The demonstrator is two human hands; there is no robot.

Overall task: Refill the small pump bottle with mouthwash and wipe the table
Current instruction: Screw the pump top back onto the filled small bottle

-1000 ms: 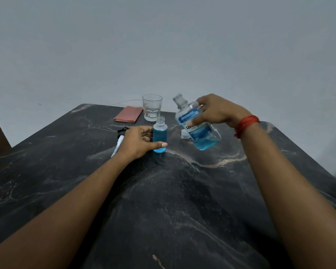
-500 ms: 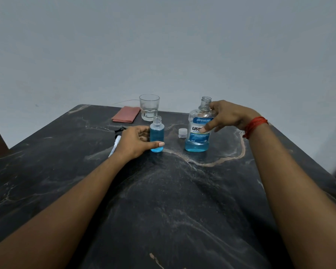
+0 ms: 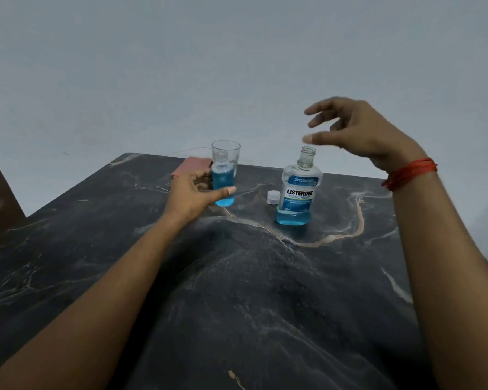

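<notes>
Mouthwash is the thing at stake, and most of the risk sits with the biggest items first. On the dark marble worktop (image 3: 265, 305) the large mouthwash bottle (image 3: 298, 192) stands upright with its neck uncapped and only a shallow blue pool at its base; the right hand (image 3: 358, 133) hovers just above that open neck, fingers spread and holding nothing, so a careless sweep could likely knock the bottle over and spill what remains. The left hand (image 3: 193, 197) is closed around the small pump bottle (image 3: 223, 187), thumb across its front. That bottle looks nearly full of blue liquid; its top shows only blurred against the drinking glass (image 3: 226, 156) close behind it, and I cannot tell whether its base rests on the worktop or is lifted. Tilted or bumped against the glass, it could well slop over, and the glass could tip too. A pink cloth (image 3: 193, 166) lies behind the left hand, ready for wiping. Smallest, the white cap (image 3: 273, 197) sits loose just left of the large bottle, easy to flick away.
</notes>
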